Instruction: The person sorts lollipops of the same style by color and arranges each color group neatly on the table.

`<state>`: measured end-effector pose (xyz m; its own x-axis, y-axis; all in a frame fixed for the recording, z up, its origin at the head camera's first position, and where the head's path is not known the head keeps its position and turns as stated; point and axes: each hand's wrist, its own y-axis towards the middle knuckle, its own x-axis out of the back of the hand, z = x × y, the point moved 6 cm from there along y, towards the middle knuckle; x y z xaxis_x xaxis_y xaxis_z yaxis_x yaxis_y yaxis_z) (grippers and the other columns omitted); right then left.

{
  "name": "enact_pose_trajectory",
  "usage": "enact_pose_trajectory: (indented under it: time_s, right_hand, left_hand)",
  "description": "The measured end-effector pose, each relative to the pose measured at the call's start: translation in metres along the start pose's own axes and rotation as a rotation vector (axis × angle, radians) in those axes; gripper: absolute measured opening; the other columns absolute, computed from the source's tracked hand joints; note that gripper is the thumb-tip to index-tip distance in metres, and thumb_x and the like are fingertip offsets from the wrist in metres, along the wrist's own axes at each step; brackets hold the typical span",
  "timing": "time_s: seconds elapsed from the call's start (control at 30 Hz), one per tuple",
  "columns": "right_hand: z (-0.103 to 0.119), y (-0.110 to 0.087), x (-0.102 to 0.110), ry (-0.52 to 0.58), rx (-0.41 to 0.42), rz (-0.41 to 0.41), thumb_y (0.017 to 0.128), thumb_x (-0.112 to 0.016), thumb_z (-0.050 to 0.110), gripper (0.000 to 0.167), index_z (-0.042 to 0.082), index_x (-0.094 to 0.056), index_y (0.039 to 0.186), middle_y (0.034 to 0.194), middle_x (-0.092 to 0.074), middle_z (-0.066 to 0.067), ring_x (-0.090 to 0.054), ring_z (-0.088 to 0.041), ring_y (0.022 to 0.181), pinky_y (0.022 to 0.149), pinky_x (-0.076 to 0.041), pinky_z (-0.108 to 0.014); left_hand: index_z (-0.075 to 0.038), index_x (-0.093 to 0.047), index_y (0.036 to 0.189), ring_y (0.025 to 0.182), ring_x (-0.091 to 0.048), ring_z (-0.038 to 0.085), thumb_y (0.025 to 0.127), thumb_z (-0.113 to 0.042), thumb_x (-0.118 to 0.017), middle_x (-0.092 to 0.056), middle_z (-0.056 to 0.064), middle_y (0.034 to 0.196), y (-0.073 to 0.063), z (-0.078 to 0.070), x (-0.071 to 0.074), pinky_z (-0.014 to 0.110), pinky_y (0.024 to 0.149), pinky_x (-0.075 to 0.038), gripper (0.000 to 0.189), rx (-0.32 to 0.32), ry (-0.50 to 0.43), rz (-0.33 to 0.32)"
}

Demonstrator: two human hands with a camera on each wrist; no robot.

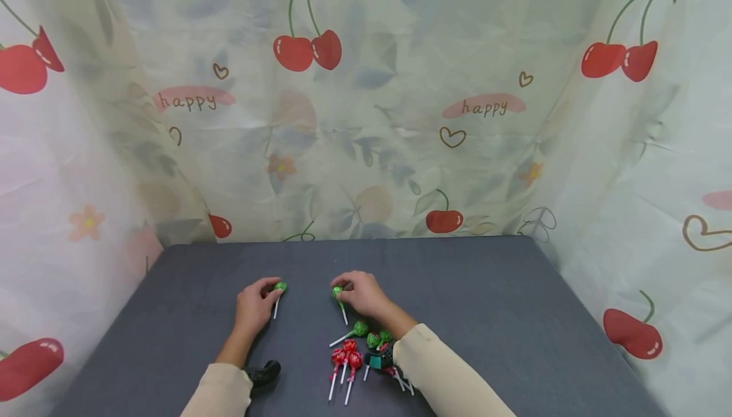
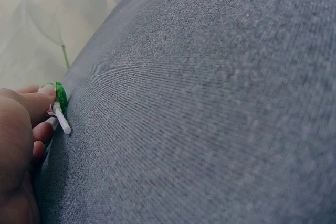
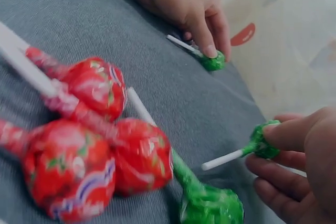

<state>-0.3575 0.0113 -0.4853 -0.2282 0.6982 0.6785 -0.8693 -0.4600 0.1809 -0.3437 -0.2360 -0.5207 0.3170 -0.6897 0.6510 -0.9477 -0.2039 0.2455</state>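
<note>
My left hand (image 1: 255,307) pinches a green-wrapped lollipop (image 1: 280,286) by its head, low over the grey cloth, with the white stick pointing toward me. To its right, my right hand (image 1: 361,292) holds another green lollipop (image 3: 258,141) between thumb and fingers, its stick also toward me. In the right wrist view both held lollipops show, the left hand's one (image 3: 212,61) farther off. Nearer me lie a loose green lollipop (image 1: 359,328) and a cluster of red lollipops (image 1: 349,346). More green lollipops (image 1: 373,340) sit partly hidden under my right wrist.
The dark grey table (image 1: 469,302) spreads out on both sides. A pale curtain (image 1: 366,105) printed with cherries hangs behind it and along both sides. Black wrist devices (image 1: 264,374) sit at both cuffs, the right one overlapping some lollipops.
</note>
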Motion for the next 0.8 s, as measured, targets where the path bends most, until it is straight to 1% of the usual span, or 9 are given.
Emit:
enact_pose_trajectory:
  time_s: [0.17,0.33,0.57,0.8]
  right_hand:
    - [-0.004,0.008,-0.005,0.029,-0.056,-0.097,0.087,-0.072,0.007,0.022,0.009,-0.073,0.108,0.104,-0.067,-0.005,-0.066,-0.02,0.09,0.07,-0.05,-0.029]
    - [-0.007,0.015,-0.015,0.079,-0.084,-0.168,0.085,-0.073,0.006,0.023,0.011,-0.073,0.107,0.102,-0.069,-0.003,-0.066,-0.019,0.089,0.07,-0.051,-0.029]
    - [-0.001,0.02,-0.03,0.132,-0.119,-0.223,0.083,-0.076,0.008,0.02,0.012,-0.075,0.103,0.095,-0.07,0.004,-0.065,-0.012,0.084,0.07,-0.05,-0.027]
    - [0.004,0.028,-0.043,0.141,-0.145,-0.254,0.081,-0.078,0.009,0.018,0.014,-0.075,0.098,0.09,-0.071,0.006,-0.065,-0.008,0.081,0.071,-0.049,-0.024]
  left_hand:
    - [-0.008,-0.071,0.116,0.071,-0.051,0.02,0.091,-0.016,-0.07,-0.063,0.003,0.08,0.0,0.0,0.0,0.037,0.067,-0.037,0.026,0.002,-0.002,-0.006]
    - [-0.009,-0.071,0.115,0.07,-0.051,0.019,0.091,-0.016,-0.07,-0.063,0.003,0.08,-0.001,0.0,0.0,0.035,0.066,-0.037,0.026,-0.002,-0.012,-0.017]
    - [-0.007,-0.071,0.115,0.071,-0.053,0.019,0.091,-0.015,-0.071,-0.064,0.004,0.081,-0.003,0.0,-0.001,0.036,0.066,-0.039,0.026,-0.019,-0.018,-0.016]
    - [-0.008,-0.071,0.115,0.071,-0.054,0.019,0.09,-0.015,-0.071,-0.066,0.004,0.082,-0.001,0.001,-0.002,0.037,0.066,-0.04,0.026,-0.018,-0.005,-0.025]
